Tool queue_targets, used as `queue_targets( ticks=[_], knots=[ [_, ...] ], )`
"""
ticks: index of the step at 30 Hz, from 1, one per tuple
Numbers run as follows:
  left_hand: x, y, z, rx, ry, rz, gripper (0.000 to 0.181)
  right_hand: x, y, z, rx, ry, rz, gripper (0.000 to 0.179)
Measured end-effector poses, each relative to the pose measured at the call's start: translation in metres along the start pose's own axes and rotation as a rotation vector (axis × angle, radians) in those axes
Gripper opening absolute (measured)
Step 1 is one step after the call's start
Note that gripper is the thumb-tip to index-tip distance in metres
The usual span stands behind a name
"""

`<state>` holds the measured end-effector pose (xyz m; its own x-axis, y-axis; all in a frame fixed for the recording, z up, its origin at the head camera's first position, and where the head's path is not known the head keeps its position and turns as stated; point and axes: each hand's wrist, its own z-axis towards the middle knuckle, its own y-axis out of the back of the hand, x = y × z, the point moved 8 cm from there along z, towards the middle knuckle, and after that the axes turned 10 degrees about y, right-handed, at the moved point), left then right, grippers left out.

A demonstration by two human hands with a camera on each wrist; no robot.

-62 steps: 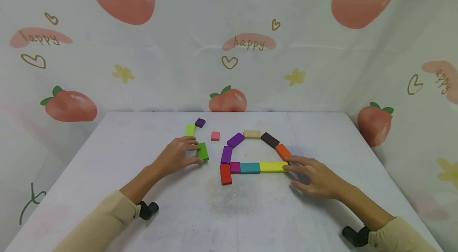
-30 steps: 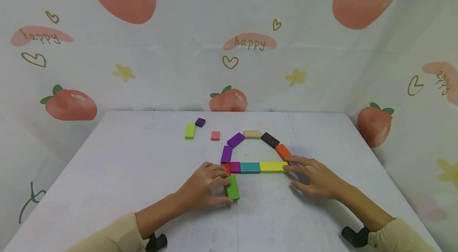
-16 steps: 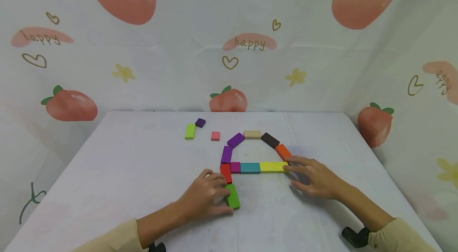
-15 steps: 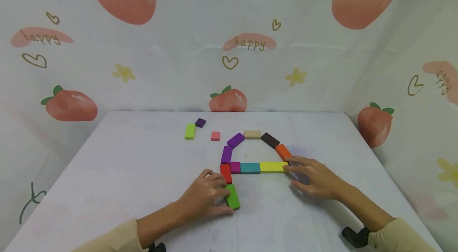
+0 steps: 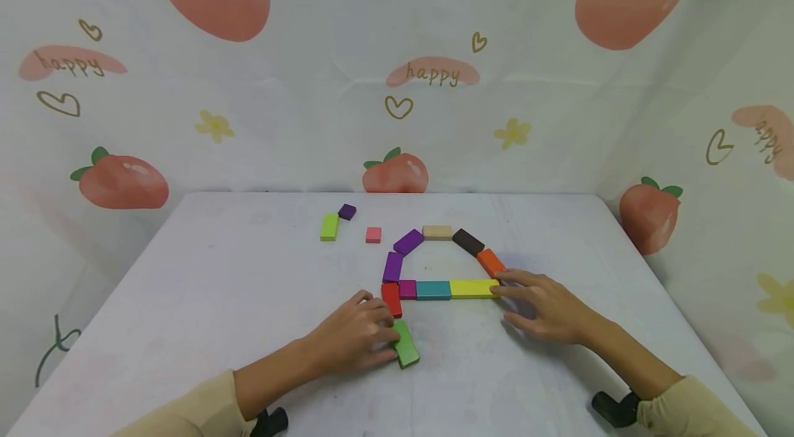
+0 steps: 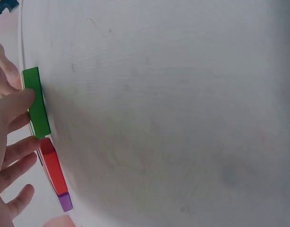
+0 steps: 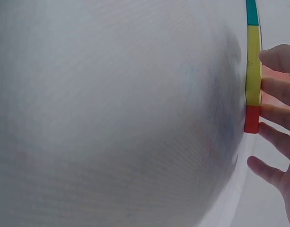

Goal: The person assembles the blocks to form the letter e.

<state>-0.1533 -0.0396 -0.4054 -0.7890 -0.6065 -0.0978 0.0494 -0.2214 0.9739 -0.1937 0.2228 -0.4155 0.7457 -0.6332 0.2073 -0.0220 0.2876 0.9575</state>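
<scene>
My left hand (image 5: 356,333) touches the left side of a green block (image 5: 406,345) with thumb and fingertips, while other fingers lie by a red block (image 5: 391,300). The green block is tilted, its upper end near the red block's lower end. In the left wrist view the thumb rests against the green block (image 6: 36,103). My right hand (image 5: 542,305), fingers spread and loosely bent, touches the right end of a yellow block (image 5: 474,289) and the orange block (image 5: 491,262). The right wrist view shows these fingertips along the yellow block (image 7: 253,66).
A teal block (image 5: 433,290) and a magenta block (image 5: 407,289) continue the row. Two purple blocks (image 5: 393,267), a beige block (image 5: 437,233) and a dark block (image 5: 468,241) arch above. Apart lie lime (image 5: 329,227), dark purple (image 5: 347,211) and pink (image 5: 373,235) blocks on the white table (image 5: 217,271).
My left hand carried the green block from the upper left to below the red block. Since half a second ago, its lower end has swung slightly right and my thumb moved to its side.
</scene>
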Motion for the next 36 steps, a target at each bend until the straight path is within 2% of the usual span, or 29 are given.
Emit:
queue_targets(
  ticks=[9, 23, 30, 36],
  knots=[
    [-0.007, 0.001, 0.003, -0.067, -0.059, 0.042, 0.024, 0.001, -0.001, 0.000, 0.001, 0.003, 0.002, 0.039],
    [-0.010, 0.000, 0.008, -0.096, -0.063, 0.069, 0.018, 0.003, 0.002, -0.002, -0.002, 0.005, 0.004, 0.039],
    [-0.009, -0.002, 0.012, -0.082, -0.044, 0.071, 0.021, 0.002, 0.001, -0.001, 0.011, -0.007, 0.002, 0.039],
    [-0.009, -0.001, 0.014, -0.095, -0.046, 0.064, 0.022, 0.001, 0.001, 0.000, 0.018, -0.012, 0.003, 0.039]
  ],
)
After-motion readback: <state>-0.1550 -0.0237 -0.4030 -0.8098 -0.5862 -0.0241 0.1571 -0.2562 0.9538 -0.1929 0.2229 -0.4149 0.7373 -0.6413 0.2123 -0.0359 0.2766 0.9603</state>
